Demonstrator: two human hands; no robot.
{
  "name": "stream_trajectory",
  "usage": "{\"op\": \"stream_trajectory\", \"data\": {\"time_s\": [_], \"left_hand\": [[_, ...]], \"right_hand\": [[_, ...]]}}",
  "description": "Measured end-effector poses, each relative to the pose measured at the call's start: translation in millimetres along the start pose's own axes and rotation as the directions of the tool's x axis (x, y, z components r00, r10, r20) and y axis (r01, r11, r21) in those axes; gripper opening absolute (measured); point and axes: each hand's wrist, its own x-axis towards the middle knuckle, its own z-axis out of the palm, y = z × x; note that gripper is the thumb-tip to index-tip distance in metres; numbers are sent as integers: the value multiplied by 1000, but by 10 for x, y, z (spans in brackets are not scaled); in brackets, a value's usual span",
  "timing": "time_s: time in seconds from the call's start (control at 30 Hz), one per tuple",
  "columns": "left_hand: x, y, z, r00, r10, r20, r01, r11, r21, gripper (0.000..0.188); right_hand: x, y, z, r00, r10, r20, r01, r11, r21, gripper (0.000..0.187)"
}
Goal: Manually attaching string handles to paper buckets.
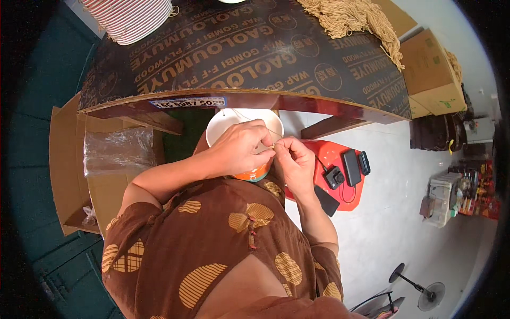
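Brown garment with tan rounded motifs [204,282], nearest item, filling the lower middle.

Left hand [245,148] and right hand [295,159]: fingertips brought together, narrow, pinching a small pale piece [273,146] between them; its exact form is too small to tell.

White tub [218,125]: behind and below the left hand, near the lap; an orange printed surface [254,174] shows under the hands, whether part of the tub cannot be told.

Stage of work: judged under way, one piece being in hand. Done: no finished item can be made out; the left hand hides part of the tub's inside. Left: quantity cannot be told.

Bench [212,56]: dark printed board, beyond the tub. On it, a red-and-white striped bundle [127,20] at left and a tan cord bundle [345,18] at right, both well apart from the hands.

Red stool [322,150]: beside the right forearm, bearing black devices [351,167] and a cable.

Open carton [66,170], left, with clear film [119,151]; cardboard box [433,69], right; fan [431,296], lower right.

Obstructions: bench edge close ahead; fingers partly covering the piece.
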Motion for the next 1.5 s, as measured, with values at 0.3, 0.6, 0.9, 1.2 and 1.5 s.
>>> {"op": "stream_trajectory", "data": {"time_s": [0.3, 0.6, 0.9, 1.2, 1.5], "left_hand": [[37, -22, 18, 999, -8, 42, 11, 997, -79, 14], [46, -91, 6, 950, -197, 243, 246, 949, -194, 11], [75, -82, -6, 950, -64, 305, 98, 990, -98, 8], [-3, -162, 28, 965, 0, 263, 29, 994, -105, 12], [-321, 151, -201, 939, 205, 275, -299, 883, 363, 13]], "right_hand": [[32, 5, -87, 986, -169, 9, 166, 960, -226, 7], [58, 18, -205, 935, -354, 14, 320, 827, -463, 13], [98, 258, -239, 928, -366, -66, 260, 765, -590, 16], [156, 317, -276, 942, -329, -67, 231, 779, -583, 17], [147, 269, -249, 962, -274, -6, 238, 849, -472, 7]]}}
